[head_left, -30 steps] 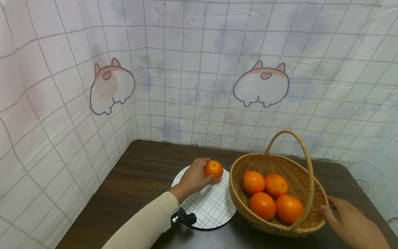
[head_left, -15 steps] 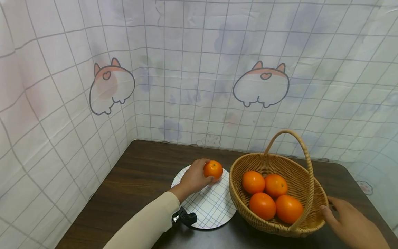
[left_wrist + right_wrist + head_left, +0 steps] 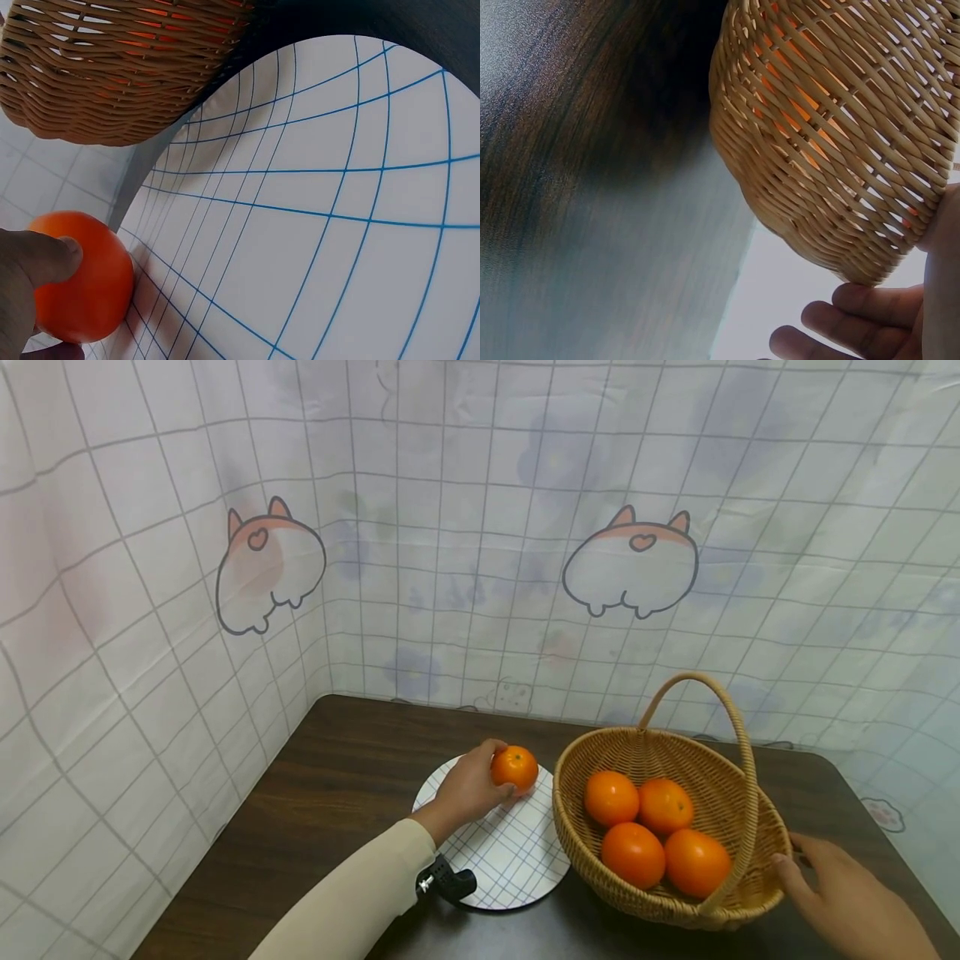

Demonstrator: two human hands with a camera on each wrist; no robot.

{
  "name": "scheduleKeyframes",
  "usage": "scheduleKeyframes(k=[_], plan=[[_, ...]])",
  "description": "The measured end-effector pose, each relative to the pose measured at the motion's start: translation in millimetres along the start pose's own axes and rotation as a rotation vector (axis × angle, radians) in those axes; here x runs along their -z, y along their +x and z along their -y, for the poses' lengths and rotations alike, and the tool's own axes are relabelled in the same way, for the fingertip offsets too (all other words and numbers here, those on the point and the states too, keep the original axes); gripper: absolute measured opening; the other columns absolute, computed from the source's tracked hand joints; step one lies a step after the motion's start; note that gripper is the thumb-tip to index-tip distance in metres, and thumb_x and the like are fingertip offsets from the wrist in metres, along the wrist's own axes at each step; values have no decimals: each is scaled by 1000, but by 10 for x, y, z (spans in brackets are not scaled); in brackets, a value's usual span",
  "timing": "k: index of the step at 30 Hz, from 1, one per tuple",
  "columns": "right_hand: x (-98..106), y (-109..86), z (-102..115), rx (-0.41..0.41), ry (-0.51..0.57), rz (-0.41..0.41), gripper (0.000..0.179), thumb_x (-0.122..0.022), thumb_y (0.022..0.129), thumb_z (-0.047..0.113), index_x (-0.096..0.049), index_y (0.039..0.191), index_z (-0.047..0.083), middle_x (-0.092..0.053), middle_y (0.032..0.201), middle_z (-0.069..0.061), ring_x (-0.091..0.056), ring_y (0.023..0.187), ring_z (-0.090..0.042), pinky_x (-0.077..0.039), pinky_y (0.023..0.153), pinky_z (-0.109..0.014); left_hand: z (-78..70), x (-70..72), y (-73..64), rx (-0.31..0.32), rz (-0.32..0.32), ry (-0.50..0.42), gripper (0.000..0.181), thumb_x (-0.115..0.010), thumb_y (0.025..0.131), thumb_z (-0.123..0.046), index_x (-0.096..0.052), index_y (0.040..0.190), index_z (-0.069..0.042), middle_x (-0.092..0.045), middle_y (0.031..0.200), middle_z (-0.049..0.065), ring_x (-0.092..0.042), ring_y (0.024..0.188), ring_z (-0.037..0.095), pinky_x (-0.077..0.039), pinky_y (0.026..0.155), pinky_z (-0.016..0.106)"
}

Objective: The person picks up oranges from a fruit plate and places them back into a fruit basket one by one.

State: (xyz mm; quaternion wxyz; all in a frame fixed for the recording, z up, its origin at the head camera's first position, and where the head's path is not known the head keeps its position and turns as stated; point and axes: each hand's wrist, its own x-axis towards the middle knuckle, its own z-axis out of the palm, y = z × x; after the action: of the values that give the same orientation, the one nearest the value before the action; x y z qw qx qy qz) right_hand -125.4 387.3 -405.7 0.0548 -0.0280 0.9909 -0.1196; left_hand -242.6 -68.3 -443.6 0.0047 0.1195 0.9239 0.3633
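My left hand [image 3: 471,783] grips a glossy orange [image 3: 515,767] over the far part of a round white board with blue grid lines [image 3: 517,860]. In the left wrist view the thumb lies across the orange [image 3: 94,281], which appears to touch the board's surface [image 3: 300,202]. Right of the board stands a wicker basket [image 3: 600,881] with a tall arched handle, holding several oranges [image 3: 632,855]. My right hand [image 3: 851,889] touches the basket's right end with thumb and index finger. The right wrist view shows its other fingers [image 3: 859,326] extended and loose beside the wicker wall [image 3: 840,142].
Everything stands on a dark wooden table [image 3: 352,752]. Behind and to the left, a white gridded cloth [image 3: 465,543] with animal drawings hangs at its edges. A black wrist-mounted device [image 3: 452,881] on the left arm overlaps the board's near edge.
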Motion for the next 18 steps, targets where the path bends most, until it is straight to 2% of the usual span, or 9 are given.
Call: scheduleKeyframes(k=[8, 12, 18], plan=[[15, 4, 13, -6, -1, 10, 78, -38, 107, 55, -51, 134, -17, -52, 128, -43, -53, 110, -61, -50, 76, -68, 12, 24, -9, -17, 16, 23, 67, -82, 88, -25, -53, 147, -10, -59, 142, 10, -60, 122, 28, -51, 101, 47], [17, 5, 8, -16, 1, 25, 80, -37, 107, 57, -50, 134, -17, -52, 128, -43, -53, 110, -61, -50, 75, -68, 35, 26, -17, -26, 27, 35, 66, -82, 87, -26, -55, 145, -11, -60, 140, 9, -62, 118, 26, -52, 97, 46], [17, -3, 14, -15, 2, 23, 80, -38, 107, 57, -51, 134, -17, -52, 128, -43, -53, 110, -62, -50, 76, -68, 77, 37, -73, -72, 46, 56, 66, -82, 85, -27, -57, 144, -11, -61, 138, 6, -63, 111, 22, -53, 94, 41]])
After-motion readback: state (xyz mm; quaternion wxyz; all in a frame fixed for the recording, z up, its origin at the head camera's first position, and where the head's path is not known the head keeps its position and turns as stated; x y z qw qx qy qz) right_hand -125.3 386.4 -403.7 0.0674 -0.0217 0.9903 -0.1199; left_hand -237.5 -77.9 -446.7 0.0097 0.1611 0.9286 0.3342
